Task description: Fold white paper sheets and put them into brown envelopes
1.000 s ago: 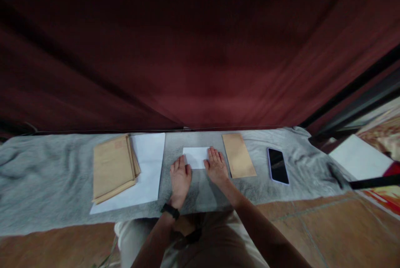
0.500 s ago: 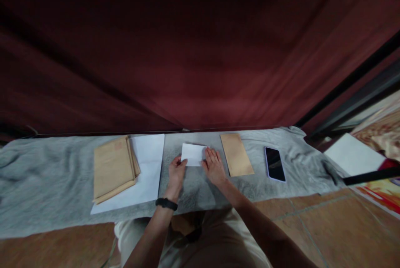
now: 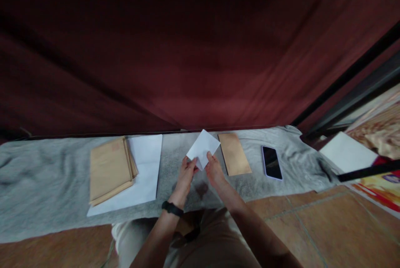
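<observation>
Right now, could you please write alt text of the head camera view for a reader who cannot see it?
Both hands, left hand and right hand, hold a folded white paper above a grey cloth. To its left lies a stack of brown envelopes on white sheets; to its right, one brown envelope and a phone.

Bare grey desk (image 3: 46,176) stretches wide on the far left — open passage there. Left of centre, the brown envelope stack (image 3: 109,168) on white sheets (image 3: 146,164) blocks the way; to the right lie a single envelope (image 3: 234,153) and a phone (image 3: 271,162), with narrow gaps between.
</observation>
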A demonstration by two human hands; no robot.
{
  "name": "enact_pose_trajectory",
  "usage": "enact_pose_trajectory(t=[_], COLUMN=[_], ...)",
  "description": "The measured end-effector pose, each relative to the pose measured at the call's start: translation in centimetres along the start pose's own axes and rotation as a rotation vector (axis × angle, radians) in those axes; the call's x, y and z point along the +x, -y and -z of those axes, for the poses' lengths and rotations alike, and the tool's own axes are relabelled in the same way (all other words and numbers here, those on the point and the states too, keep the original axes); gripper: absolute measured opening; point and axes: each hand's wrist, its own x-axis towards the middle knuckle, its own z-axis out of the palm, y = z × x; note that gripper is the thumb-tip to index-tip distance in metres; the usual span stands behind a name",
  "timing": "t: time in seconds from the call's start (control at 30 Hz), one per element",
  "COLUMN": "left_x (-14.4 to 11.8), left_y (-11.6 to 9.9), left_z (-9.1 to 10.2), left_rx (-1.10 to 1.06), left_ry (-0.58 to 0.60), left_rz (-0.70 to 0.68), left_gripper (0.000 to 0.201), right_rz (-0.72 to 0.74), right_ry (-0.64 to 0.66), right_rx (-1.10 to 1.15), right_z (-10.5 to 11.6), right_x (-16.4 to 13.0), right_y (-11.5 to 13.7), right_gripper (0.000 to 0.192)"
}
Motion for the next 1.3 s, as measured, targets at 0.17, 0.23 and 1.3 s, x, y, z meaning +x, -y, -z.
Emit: enact_pose_trajectory(t=[0.17,0.23,1.3], left_x=[1.2,2.0,1.5], left_y=[1.4,1.2,2.5], left_z=[0.5,1.7,-1.4], left_rx=[0.079,0.16,1.312], left_ry=[-0.053,-0.065,0.092], left_rz=[-0.023,-0.046,-0.564], left_gripper=[0.067,0.073,0.059], right_rz=[-0.094,-0.104,0.5], right_ry=[0.023,0.008,0.311], right_rx=[-0.081,-0.131,-1.278], right_z=[1.5,2.6,2.2], right_x=[-1.6,-1.8,-1.3], right_y=[-2.3,-3.0,-3.9], right_gripper=[0.056,0.052,0.057])
